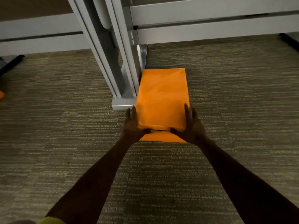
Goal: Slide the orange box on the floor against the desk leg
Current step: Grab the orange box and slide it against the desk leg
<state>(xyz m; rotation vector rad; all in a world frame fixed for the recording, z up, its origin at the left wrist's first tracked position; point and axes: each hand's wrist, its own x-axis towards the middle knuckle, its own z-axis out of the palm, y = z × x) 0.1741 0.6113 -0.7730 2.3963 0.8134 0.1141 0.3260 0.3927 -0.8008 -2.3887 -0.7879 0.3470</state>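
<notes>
A long orange box [162,97] lies flat on the carpet, its left side touching the silver desk leg [124,78] and its foot plate [123,103]. My left hand [134,125] grips the box's near left corner, fingers along its side and thumb on the near end. My right hand [191,125] grips the near right corner the same way. Both arms stretch out from the bottom of the view.
Grey-green striped carpet [64,143] spreads all around. White desk rails [210,29] run along the back. Black feet sit at the far left [11,62] and far right [289,41]. A small orange scrap [2,95] lies at the left edge.
</notes>
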